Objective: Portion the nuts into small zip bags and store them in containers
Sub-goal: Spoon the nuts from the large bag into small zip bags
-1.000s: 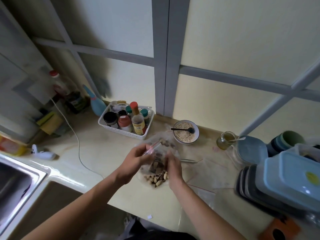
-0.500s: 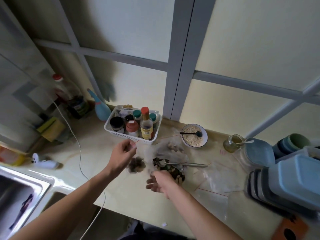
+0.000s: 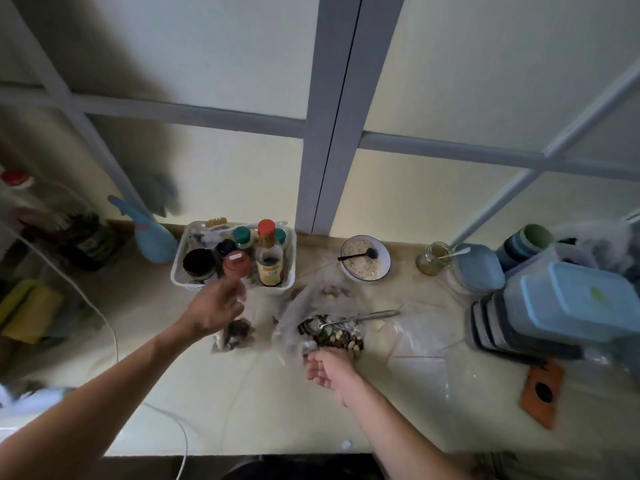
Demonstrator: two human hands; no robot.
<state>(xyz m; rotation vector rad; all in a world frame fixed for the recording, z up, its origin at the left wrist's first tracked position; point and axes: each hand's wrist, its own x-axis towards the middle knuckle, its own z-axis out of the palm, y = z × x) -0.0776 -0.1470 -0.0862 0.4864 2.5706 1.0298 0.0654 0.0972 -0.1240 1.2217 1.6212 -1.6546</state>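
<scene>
Both hands are working over the pale countertop (image 3: 145, 344). Nearest me, my right hand (image 3: 327, 370) is hovering palm-up with fingers loosely curled, holding nothing, just short of the open clear bag of mixed nuts (image 3: 332, 336). My left hand (image 3: 214, 308) is reaching further out; its fingers are pinching the top of a small clear zip bag holding a dark portion of nuts (image 3: 237, 336), which is hanging down and resting on the counter below the hand.

The relation that matters: the filled small bag is lying to the left of the nut supply, under my left hand, while the stack of grey and blue lidded plastic containers (image 3: 554, 313) is sitting well apart at the far right. I judge the right hand nearer to those containers, so the bag would need passing across.

A metal spoon (image 3: 360, 318) is lying across the nut bag, handle pointing right. Beyond it, a white bowl of oats (image 3: 365, 259) and a white basket of condiment bottles (image 3: 235, 258) are standing against the wall.
</scene>
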